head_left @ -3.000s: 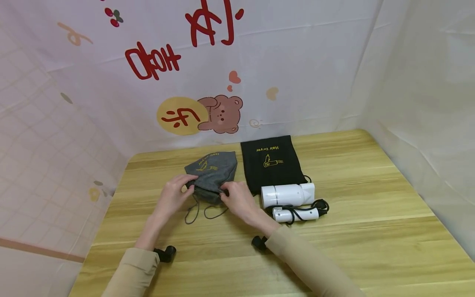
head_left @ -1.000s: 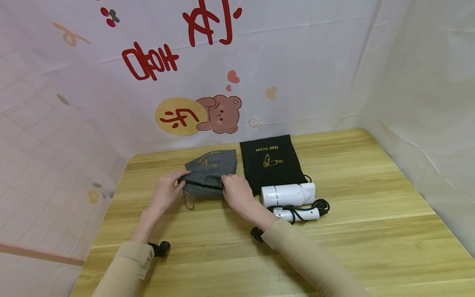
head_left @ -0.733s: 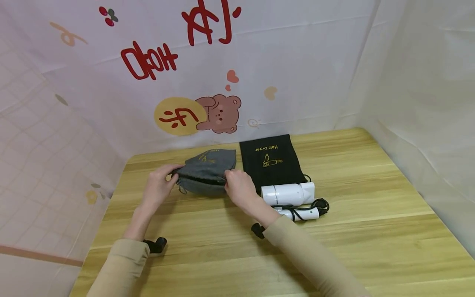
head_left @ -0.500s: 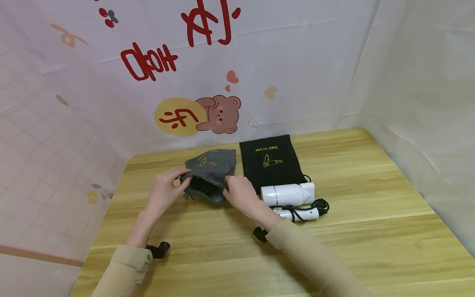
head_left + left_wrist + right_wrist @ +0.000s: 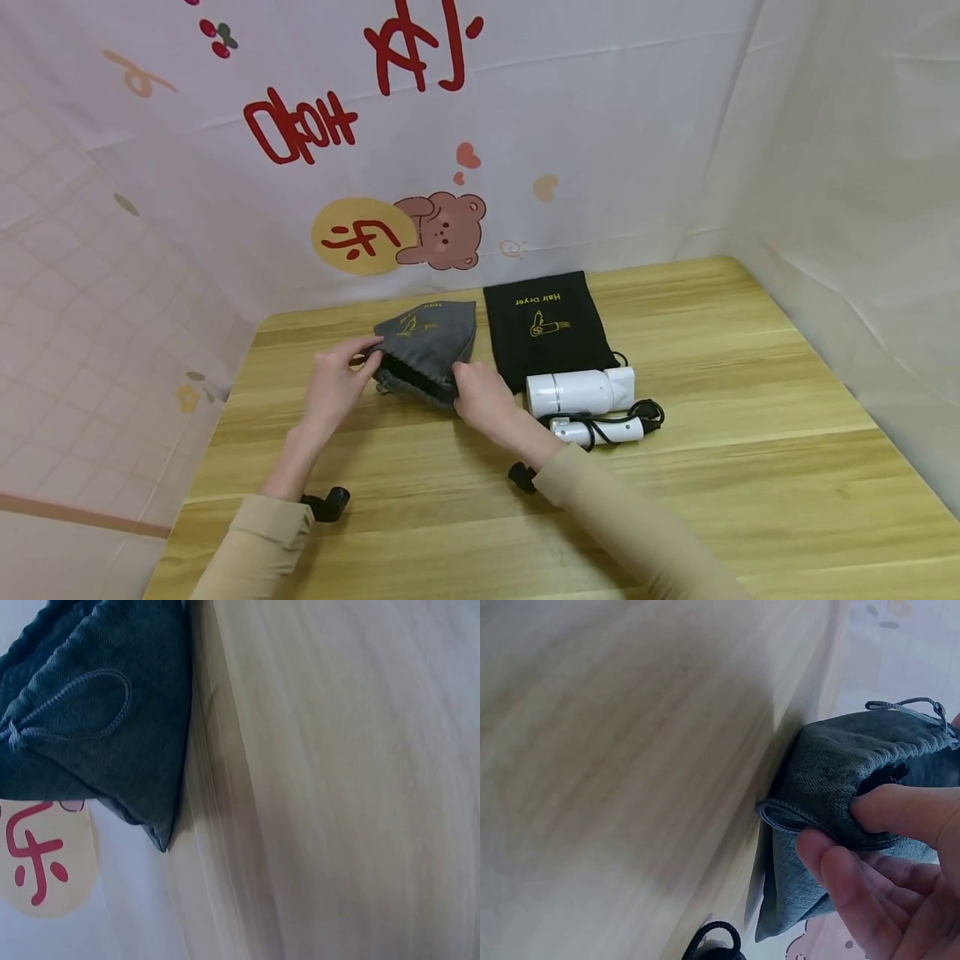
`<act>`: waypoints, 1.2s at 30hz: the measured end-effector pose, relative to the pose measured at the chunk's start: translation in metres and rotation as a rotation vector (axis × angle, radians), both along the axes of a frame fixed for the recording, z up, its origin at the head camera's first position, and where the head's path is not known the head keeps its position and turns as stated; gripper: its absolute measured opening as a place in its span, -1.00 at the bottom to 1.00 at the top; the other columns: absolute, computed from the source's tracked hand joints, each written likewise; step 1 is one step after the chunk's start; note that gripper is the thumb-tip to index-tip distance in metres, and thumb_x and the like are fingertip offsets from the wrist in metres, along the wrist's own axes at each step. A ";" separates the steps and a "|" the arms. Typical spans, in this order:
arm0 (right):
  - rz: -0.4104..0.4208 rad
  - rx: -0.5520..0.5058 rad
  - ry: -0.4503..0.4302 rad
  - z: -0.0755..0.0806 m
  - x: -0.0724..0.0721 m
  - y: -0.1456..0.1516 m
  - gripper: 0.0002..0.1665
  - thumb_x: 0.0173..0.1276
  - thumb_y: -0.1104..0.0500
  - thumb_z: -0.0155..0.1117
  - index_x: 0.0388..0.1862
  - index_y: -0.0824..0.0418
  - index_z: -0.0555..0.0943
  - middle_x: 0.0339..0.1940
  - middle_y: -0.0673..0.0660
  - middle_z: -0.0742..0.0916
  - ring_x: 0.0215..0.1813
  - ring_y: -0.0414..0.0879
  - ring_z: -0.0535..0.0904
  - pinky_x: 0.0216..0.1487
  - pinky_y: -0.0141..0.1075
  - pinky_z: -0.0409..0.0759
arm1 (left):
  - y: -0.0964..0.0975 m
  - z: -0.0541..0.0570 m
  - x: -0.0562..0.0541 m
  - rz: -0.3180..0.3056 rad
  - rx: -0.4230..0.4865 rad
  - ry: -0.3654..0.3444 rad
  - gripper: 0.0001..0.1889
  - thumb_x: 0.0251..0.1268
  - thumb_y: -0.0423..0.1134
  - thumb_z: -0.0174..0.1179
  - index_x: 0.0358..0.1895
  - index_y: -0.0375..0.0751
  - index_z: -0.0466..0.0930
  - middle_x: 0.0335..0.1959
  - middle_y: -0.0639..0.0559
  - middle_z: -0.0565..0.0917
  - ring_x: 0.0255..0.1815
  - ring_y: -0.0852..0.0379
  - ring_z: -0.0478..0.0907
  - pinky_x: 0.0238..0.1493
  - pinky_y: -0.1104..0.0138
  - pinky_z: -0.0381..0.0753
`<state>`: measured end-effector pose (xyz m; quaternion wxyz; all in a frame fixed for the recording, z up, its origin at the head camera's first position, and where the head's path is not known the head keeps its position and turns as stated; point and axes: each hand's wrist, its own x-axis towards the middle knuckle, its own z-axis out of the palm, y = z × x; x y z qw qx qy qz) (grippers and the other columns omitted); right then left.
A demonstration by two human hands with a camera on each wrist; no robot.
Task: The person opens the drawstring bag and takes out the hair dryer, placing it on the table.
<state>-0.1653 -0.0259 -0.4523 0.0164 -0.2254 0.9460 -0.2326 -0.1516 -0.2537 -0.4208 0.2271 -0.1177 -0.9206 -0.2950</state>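
Observation:
A grey drawstring pouch (image 5: pixel 438 346) with yellow "Hair Dryer" print lies at the back of the table, its mouth gaping toward me. My left hand (image 5: pixel 337 385) pinches the left end of that mouth between thumb and fingers. At the opposite end, my right hand (image 5: pixel 486 397) grips the rim. In the right wrist view, the thumb of my right hand (image 5: pixel 900 877) is tucked inside the pouch (image 5: pixel 829 761), fingers outside, and something small and dark shows within. A looped drawstring hangs on the pouch (image 5: pixel 112 742) in the left wrist view, where the left hand is out of sight.
Right of the grey pouch lies a flat black pouch (image 5: pixel 543 329) with the same print. A white folded hair dryer (image 5: pixel 576 393), wrapped in its black cord (image 5: pixel 651 413), lies in front of it, close to my right hand. A printed cloth (image 5: pixel 615 150) hangs behind the wooden table (image 5: pixel 750 467).
The pouch's mouth, bunched up 3 seconds ago, now gapes. My left hand moved out left, then back right. The drawstring loops no longer lie on the table in front.

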 end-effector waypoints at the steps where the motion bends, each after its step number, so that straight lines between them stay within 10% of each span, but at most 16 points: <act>1: 0.001 0.003 0.000 0.000 0.000 0.001 -0.86 0.28 0.39 0.41 -0.19 0.29 0.70 -0.36 0.23 0.78 -0.36 0.07 0.72 -0.44 -0.20 0.52 | -0.002 0.001 -0.001 0.002 0.002 0.003 -0.76 0.38 -0.46 0.34 0.06 -0.37 0.78 -0.02 -0.34 0.83 -0.10 -0.24 0.82 -0.09 -0.04 0.82; 10: 0.011 0.014 0.047 -0.005 0.001 0.003 -0.91 0.29 0.41 0.38 -0.34 0.26 0.66 -0.44 0.22 0.75 -0.38 0.11 0.72 -0.43 -0.15 0.63 | -0.019 0.002 -0.006 0.017 -0.057 0.091 -0.79 0.31 -0.54 0.36 -0.03 -0.38 0.81 -0.12 -0.32 0.85 -0.15 -0.24 0.83 -0.16 -0.04 0.82; 21: 0.011 0.072 0.089 -0.004 0.005 0.002 -0.77 0.32 0.38 0.39 -0.54 0.21 0.65 -0.49 0.18 0.76 -0.38 0.07 0.74 -0.41 -0.15 0.71 | -0.039 0.004 -0.003 -0.069 -0.442 0.356 -0.73 0.11 -0.54 0.48 -0.08 -0.37 0.81 -0.23 -0.24 0.84 -0.23 -0.20 0.80 -0.23 0.04 0.80; 36: 0.041 0.087 0.150 -0.009 0.004 0.001 -0.70 0.43 0.35 0.31 -0.55 0.20 0.68 -0.55 0.15 0.74 -0.43 0.01 0.72 -0.43 -0.22 0.68 | -0.042 0.005 -0.014 -0.050 -0.396 0.291 -0.80 0.19 -0.53 0.45 -0.11 -0.36 0.80 -0.21 -0.25 0.83 -0.26 -0.20 0.80 -0.31 0.00 0.78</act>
